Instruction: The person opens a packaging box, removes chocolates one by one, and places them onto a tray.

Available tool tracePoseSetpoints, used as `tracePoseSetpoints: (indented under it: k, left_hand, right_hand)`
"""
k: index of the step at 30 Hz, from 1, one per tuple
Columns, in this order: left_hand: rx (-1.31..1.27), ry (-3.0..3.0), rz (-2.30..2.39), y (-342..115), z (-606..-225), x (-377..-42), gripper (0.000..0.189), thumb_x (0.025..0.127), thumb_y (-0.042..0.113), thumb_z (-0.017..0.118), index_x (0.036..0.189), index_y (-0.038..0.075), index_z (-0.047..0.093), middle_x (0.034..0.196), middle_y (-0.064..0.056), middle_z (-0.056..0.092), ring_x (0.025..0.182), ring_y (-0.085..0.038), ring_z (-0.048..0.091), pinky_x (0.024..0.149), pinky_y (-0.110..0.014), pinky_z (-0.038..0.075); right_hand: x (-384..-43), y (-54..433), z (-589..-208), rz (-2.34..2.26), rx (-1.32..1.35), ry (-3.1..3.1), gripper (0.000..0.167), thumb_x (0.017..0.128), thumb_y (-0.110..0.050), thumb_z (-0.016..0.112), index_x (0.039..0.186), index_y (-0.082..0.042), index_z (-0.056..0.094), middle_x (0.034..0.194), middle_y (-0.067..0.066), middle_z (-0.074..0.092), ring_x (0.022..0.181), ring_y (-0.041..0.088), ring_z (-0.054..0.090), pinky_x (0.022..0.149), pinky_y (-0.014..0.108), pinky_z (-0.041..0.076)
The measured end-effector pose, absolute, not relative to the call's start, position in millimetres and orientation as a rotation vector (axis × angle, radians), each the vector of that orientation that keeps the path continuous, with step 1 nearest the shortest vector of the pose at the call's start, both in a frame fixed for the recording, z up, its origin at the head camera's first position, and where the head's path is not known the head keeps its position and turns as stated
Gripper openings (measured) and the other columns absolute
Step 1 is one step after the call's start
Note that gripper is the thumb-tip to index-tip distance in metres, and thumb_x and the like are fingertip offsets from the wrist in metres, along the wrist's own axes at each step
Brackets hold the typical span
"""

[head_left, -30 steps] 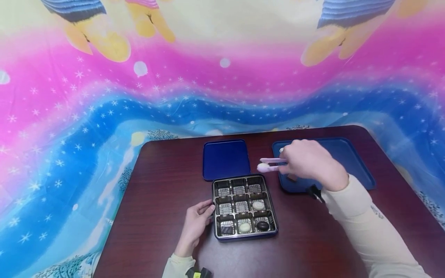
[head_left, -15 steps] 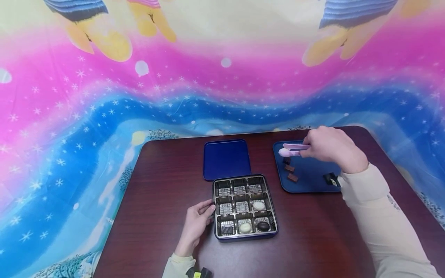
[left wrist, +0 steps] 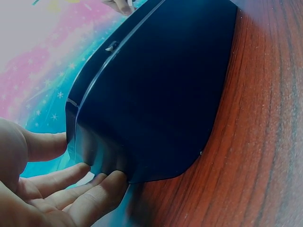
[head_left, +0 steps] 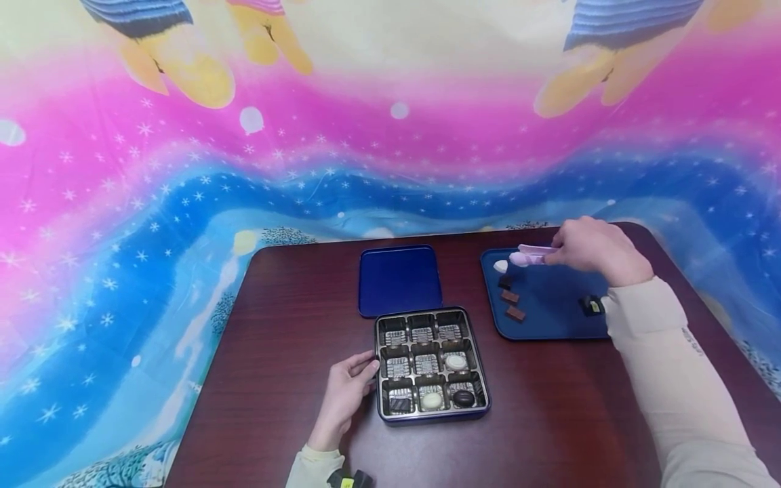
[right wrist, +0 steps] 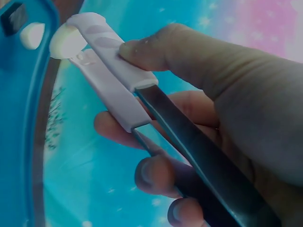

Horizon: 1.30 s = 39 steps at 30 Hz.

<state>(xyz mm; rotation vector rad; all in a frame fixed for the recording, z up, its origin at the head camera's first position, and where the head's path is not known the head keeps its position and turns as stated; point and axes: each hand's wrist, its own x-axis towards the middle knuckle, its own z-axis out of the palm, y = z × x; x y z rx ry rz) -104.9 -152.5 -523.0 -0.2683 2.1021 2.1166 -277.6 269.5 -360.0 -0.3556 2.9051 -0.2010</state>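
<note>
My left hand holds the left edge of a dark blue chocolate tin, thumb at the rim and fingertips against the side wall. A divided insert fills the tin. Its front row holds a dark striped chocolate, a cream oval and a dark round one; a white swirled piece sits at middle right. My right hand grips pink-tipped metal tongs over the blue tray. A white chocolate is between the tong tips.
On the tray's left side lie a white chocolate, a dark piece and two brown blocks. A flat blue lid lies behind the tin on the dark wooden table. A printed cloth hangs behind.
My right hand has carried the tongs with the white chocolate away from the tin, right and back over the tray, uncovering the pieces there. My left hand and the tin stay put.
</note>
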Motion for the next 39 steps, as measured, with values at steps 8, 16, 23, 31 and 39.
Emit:
tracePoseSetpoints:
  k: [8,16,23,31,39]
  left_hand:
    - [-0.259,2.091,2.13,-152,-522,-105,0.046,0.102,0.009,0.06,0.137,-0.018,0.049,0.131,-0.036,0.058,0.103,-0.031,0.069,0.079,-0.037,0.06]
    - [-0.289,2.074,2.133,-152,-526,-103,0.044,0.101,0.008,0.061,0.137,-0.016,0.051,0.13,-0.034,0.06,0.102,-0.028,0.07,0.08,-0.035,0.06]
    - [-0.277,2.083,2.137,-152,-525,-103,0.045,0.101,0.008,0.061,0.137,-0.017,0.05,0.13,-0.034,0.06,0.104,-0.03,0.069,0.081,-0.036,0.06]
    - [-0.292,2.073,2.133,-151,-526,-104,0.045,0.101,0.008,0.061,0.136,-0.016,0.051,0.129,-0.034,0.06,0.102,-0.029,0.069,0.079,-0.034,0.06]
    - [-0.268,2.093,2.131,-152,-521,-104,0.045,0.102,0.008,0.06,0.137,-0.018,0.049,0.13,-0.036,0.059,0.105,-0.031,0.068,0.081,-0.037,0.06]
  right_hand:
    - [-294,291,-385,-0.31,-0.273,2.875,0.04,0.09,-0.047,0.074,0.1,-0.009,0.078,0.066,0.002,0.05,0.062,0.02,0.045,0.053,0.037,0.035]
    - [-303,302,-410,-0.356,-0.228,2.823,0.05,0.09,-0.052,0.073,0.105,-0.005,0.076,0.094,0.01,0.07,0.079,0.027,0.057,0.061,0.042,0.048]
    - [-306,305,-424,-0.358,-0.21,2.837,0.05,0.091,-0.05,0.072,0.108,-0.002,0.076,0.103,0.016,0.072,0.081,0.028,0.06,0.062,0.046,0.051]
    - [-308,306,-430,-0.344,-0.17,2.824,0.059,0.09,-0.051,0.072,0.115,0.002,0.073,0.113,0.026,0.069,0.089,0.034,0.063,0.068,0.053,0.053]
    - [-307,303,-427,-0.337,-0.166,2.821,0.057,0.091,-0.05,0.072,0.114,0.003,0.072,0.106,0.022,0.07,0.083,0.032,0.061,0.063,0.048,0.051]
